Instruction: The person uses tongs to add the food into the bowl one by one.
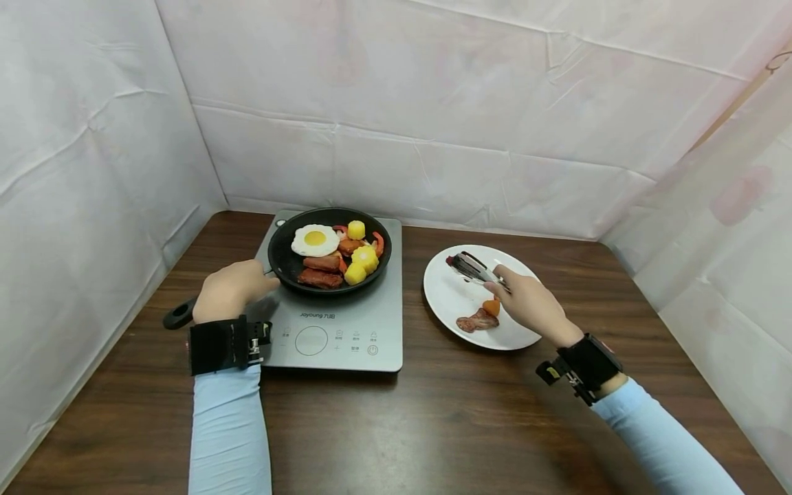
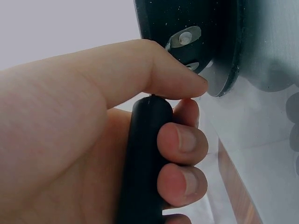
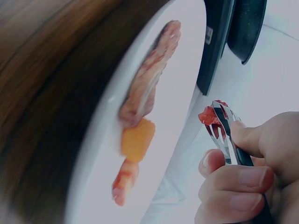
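My left hand (image 1: 232,289) grips the black handle (image 2: 145,158) of a frying pan (image 1: 283,254) that sits on an induction cooker. In the pan lie a fried egg (image 1: 314,240), corn pieces (image 1: 365,258), browned meat pieces (image 1: 320,278) and red strips. Over the white plate (image 1: 438,295), my right hand (image 1: 533,302) holds metal tongs (image 1: 473,268) with fork-like tips. A small red food piece (image 3: 209,115) is pinched between those tips. Below the hand, a strip of meat (image 3: 152,74), an orange chunk (image 3: 138,139) and a small reddish piece (image 3: 124,182) lie on the plate.
The silver induction cooker (image 1: 346,350) stands at the back left of the dark wooden table (image 1: 433,426), with the plate to its right. White sheeting (image 1: 371,89) hangs behind the table and along both sides.
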Demonstrator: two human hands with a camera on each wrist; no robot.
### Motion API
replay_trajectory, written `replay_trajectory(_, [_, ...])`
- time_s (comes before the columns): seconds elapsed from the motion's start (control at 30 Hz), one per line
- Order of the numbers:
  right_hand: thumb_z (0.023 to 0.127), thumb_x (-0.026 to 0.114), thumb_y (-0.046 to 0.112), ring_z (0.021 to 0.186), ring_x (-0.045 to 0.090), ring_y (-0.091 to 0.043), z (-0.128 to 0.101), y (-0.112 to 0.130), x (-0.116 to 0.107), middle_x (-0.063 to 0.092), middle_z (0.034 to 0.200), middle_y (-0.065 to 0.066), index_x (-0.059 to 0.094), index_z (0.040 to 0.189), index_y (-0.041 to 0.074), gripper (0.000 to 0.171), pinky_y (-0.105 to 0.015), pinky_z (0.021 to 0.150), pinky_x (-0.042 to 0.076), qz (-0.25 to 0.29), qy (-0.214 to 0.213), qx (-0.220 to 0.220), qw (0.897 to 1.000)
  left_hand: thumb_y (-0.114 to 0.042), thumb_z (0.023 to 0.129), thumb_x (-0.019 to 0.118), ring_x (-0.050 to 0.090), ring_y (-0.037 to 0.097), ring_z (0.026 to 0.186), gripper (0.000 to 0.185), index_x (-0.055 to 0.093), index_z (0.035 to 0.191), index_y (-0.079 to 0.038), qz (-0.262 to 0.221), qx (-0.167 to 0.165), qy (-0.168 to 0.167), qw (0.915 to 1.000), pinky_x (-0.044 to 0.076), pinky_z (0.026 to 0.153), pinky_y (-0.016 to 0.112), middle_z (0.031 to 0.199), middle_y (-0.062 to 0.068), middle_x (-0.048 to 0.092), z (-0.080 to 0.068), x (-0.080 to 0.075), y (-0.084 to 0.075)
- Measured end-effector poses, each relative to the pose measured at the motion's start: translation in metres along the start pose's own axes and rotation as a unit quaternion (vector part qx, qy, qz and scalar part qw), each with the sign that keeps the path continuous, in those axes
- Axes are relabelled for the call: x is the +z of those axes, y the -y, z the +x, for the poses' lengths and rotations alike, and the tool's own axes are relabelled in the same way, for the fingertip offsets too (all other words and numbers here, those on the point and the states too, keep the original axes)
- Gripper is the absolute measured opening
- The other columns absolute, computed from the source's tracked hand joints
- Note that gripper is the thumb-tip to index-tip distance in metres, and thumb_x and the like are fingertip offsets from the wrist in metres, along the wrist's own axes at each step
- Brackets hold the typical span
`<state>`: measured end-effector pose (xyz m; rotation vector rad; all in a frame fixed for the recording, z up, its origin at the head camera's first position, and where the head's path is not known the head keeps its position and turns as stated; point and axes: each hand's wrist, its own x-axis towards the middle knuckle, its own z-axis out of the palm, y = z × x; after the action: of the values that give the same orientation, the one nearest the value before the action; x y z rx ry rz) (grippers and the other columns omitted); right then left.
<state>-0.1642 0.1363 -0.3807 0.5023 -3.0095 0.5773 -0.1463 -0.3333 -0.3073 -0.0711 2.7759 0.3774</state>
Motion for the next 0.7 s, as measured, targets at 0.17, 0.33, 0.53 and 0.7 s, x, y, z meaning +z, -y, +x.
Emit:
replay_trajectory(0.17, [0.108,0.05,0.033,0.054,0.036,-0.014,0.005,0.016,0.001,0.04,0.063,-0.001,0.055,0.119,0.008,0.028,-0.03,0.055,0.028,0.005,-0.004,-0.008,1.0,-0.036,0.102,0.048,0.052,0.025,0.077,0.038,0.062,0.091,-0.002,0.002,-0.001,-0.001,1.0,0.045,0.07,0.041,0.082,0.01,0.055,0.001,0.001,0.0])
replay_trajectory(0.33, [0.108,0.05,0.035,0.053,0.035,-0.014,0.008,0.032,0.002,0.038,0.063,0.001,0.053,0.11,0.011,0.025,-0.03,0.055,0.028,0.022,-0.012,-0.018,1.0,-0.036,0.102,0.048,0.052,0.025,0.076,0.039,0.063,0.091,-0.001,0.0,0.0,0.001,1.0,0.045,0.069,0.04,0.081,0.01,0.056,0.0,0.001,-0.001])
replay_trajectory(0.53, [0.107,0.051,0.035,0.057,0.027,-0.014,0.015,0.052,-0.002,0.031,0.067,0.001,0.051,0.104,0.012,0.023,-0.031,0.057,0.025,0.032,-0.024,-0.032,0.999,-0.036,0.102,0.048,0.052,0.025,0.077,0.039,0.063,0.091,-0.002,0.0,-0.004,0.002,1.0,0.045,0.071,0.041,0.081,0.01,0.056,0.0,0.001,-0.003])
replay_trajectory(0.7, [0.108,0.049,0.036,0.056,0.03,-0.014,0.026,0.076,-0.009,0.036,0.065,0.0,0.054,0.119,0.01,0.029,-0.031,0.057,0.025,0.031,-0.025,-0.05,0.998,-0.035,0.102,0.048,0.051,0.025,0.077,0.037,0.06,0.084,-0.005,0.002,-0.01,0.006,0.9999,0.044,0.071,0.041,0.078,0.007,0.051,0.0,0.0,-0.001])
